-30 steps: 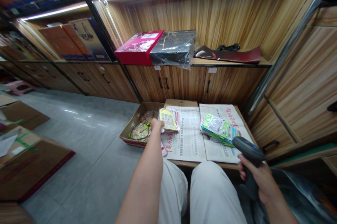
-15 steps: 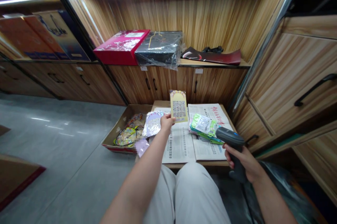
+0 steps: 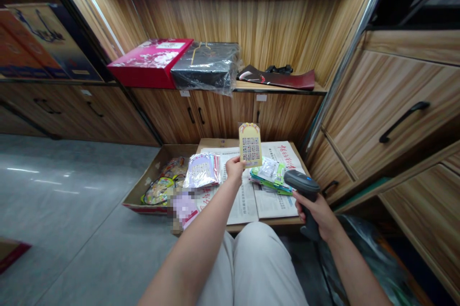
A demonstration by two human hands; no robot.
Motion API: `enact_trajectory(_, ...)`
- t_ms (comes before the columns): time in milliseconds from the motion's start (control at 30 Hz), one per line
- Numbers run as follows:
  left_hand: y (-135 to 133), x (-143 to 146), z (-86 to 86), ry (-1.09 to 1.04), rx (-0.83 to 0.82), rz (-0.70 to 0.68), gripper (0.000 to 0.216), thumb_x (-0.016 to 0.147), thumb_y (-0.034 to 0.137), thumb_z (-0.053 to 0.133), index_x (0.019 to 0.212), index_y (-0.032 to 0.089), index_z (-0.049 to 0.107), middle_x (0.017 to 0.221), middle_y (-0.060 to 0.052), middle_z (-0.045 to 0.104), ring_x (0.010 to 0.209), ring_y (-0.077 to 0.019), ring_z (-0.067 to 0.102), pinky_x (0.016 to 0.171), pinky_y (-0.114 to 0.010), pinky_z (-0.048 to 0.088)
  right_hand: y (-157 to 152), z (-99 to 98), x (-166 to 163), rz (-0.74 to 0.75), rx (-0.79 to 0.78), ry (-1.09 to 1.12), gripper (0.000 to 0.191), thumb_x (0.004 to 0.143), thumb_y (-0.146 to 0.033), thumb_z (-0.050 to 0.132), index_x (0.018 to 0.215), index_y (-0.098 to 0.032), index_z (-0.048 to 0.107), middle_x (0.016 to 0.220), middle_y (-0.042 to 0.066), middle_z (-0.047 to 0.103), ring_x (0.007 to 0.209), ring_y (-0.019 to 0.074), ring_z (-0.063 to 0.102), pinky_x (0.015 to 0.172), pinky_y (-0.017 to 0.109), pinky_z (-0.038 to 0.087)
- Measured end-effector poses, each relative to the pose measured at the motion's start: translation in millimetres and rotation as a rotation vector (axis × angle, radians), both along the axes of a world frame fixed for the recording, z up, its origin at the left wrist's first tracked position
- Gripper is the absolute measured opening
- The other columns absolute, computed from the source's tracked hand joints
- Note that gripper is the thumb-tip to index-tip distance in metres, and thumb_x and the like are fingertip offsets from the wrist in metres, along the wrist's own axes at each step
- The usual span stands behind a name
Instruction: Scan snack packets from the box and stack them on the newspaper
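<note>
My left hand pinches the lower left corner of a yellow card printed with a grid of dark code-like squares, held up above the newspaper. In my right hand is a dark handheld barcode scanner, gripped by its handle, its head pointing left with a small blue light on top. Just past the scanner's head lies a stack of green and white packets. Left of my left hand sits a pile of shiny wrapped purple cards. A purple packet, partly blurred out, lies nearer to me.
Newspaper covers a low cardboard surface before my knees. An open carton of colourful packets stands at its left. On the shelf behind are a pink box and a plastic-wrapped black box. Wooden cabinets close in on the right.
My left hand has moved the yellow card a little to the right, nearer the scanner. The camera view has shifted slightly to the right. Both hands keep their hold.
</note>
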State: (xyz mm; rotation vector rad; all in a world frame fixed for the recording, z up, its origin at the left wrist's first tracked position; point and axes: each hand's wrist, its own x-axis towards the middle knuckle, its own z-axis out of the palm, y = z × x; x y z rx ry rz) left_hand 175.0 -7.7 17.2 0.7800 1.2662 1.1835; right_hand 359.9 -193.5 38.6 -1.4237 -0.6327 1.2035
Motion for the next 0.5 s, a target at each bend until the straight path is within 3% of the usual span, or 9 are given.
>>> enact_trajectory(267, -6.6, 0.7, 2.3, 0.037, 0.015, 0.004, 0.018, 0.056, 0.014, 0.076, 0.074, 0.014, 0.072, 0.075, -0.004, 0.069, 0.069, -0.0149, 0.063, 0.064, -0.027, 0.048, 2.5, 0.6, -2.7, 0.031, -0.017, 0.016, 0.045, 0.056, -0.051, 0.087, 0.068, -0.018, 0.059, 0.044, -0.006, 0.053, 0.032, 0.0083, 0.044, 0.032, 0.019, 0.034)
enact_trajectory(500, -6.6, 0.9, 3.1, -0.008, 0.027, -0.030, 0.025, 0.056, 0.011, 0.072, 0.080, 0.014, 0.076, 0.082, -0.007, 0.073, 0.075, -0.0185, 0.065, 0.067, -0.030, 0.050, 2.9, 2.3, -5.2, 0.012, -0.033, -0.008, 0.045, 0.058, -0.053, 0.086, 0.067, -0.017, 0.061, 0.045, -0.006, 0.054, 0.033, 0.0084, 0.045, 0.031, 0.019, 0.035)
